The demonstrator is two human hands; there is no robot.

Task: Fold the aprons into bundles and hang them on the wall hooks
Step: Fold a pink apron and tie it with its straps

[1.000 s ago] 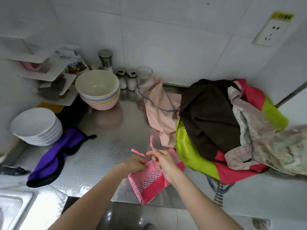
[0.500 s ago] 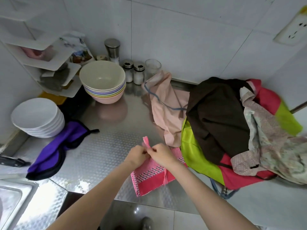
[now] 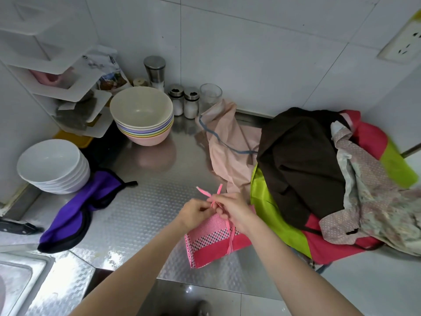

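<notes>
A folded pink apron bundle [image 3: 211, 242] with a dotted band lies on the steel counter [image 3: 145, 215] near its front edge. Its thin pink ties [image 3: 210, 193] stick up from a knot between my hands. My left hand [image 3: 194, 213] pinches the ties from the left, and my right hand [image 3: 232, 209] pinches them from the right, above the bundle. To the right lies a heap of unfolded aprons: light pink [image 3: 227, 144], brown [image 3: 300, 165], lime green and red [image 3: 273, 215], and a floral one [image 3: 373, 201]. A purple apron [image 3: 84, 208] lies crumpled at the left. No wall hooks are in view.
Stacked pastel bowls [image 3: 143, 115] and white bowls [image 3: 54, 165] stand at the back left, with shakers [image 3: 183, 102] and a glass [image 3: 210, 95] by the wall. White corner shelves [image 3: 57, 71] hang at left. A sink [image 3: 16, 281] sits at the lower left, a wall socket [image 3: 403, 45] top right.
Both hands stay on the pink ties above the bundle; the tie ends, bunched half a second ago, now splay upward again. The view has shifted slightly.
</notes>
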